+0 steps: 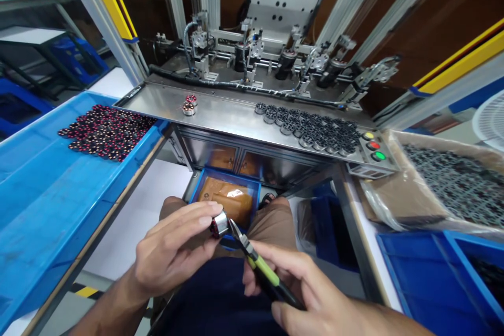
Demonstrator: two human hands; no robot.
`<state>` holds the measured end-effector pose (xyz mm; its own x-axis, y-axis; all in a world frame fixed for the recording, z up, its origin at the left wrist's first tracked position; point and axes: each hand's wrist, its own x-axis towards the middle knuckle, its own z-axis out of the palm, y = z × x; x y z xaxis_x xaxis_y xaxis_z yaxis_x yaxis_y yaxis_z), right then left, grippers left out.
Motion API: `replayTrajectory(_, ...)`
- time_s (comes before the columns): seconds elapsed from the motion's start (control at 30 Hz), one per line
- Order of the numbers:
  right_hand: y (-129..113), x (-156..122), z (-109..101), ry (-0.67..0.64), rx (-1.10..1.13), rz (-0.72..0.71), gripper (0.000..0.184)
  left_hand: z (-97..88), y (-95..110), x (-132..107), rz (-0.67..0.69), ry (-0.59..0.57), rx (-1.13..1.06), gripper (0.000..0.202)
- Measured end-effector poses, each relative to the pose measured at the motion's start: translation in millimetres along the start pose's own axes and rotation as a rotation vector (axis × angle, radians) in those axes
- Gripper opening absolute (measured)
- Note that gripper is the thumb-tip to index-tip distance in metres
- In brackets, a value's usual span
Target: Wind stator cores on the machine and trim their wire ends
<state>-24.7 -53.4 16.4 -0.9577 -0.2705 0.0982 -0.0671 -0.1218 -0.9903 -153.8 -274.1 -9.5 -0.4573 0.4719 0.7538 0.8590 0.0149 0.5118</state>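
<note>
Between the thumb and fingers of my left hand [179, 244] is a small motor stator [221, 224], a round part with a silvery rim and dark, reddish windings. My right hand [297, 283] grips a pair of pliers [262, 268] with green and black handles. The pliers' pointed jaws are right beside the stator's rim; whether they touch it I cannot tell. Both hands are above my lap. Two wound stators [189, 108] sit on the metal bench ledge [226, 115] further ahead.
Many wound stators [110, 131] fill part of a blue tray [59, 194] at left. Rows of dark unwound cores [311, 128] stand on the ledge near coloured push buttons [375, 145]. Behind is a winding machine [268, 52]. A carton of parts [457, 184] lies right, a blue bin [228, 173] below.
</note>
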Motion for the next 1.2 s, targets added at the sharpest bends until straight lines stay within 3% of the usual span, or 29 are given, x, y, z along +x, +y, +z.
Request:
replayTrajectory(0.5,0,10,3,-0.031,0.026,0.126,0.080,-0.2,-2,0,0.011,-0.021,-0.041,0.080)
replayTrajectory(0.77,-9,19,2,0.013,-0.228,0.253,0.027,3.9,-1,3,0.015,-0.029,0.009,0.075)
replayTrajectory(0.97,1,6,-8,0.167,-0.108,0.242,0.060,4.9,-6,-5,0.069,-0.065,0.118,0.072)
replayTrajectory(1.2,5,3,-12,0.187,-0.007,0.211,0.065,4.1,-2,-6,0.109,-0.056,0.341,0.052)
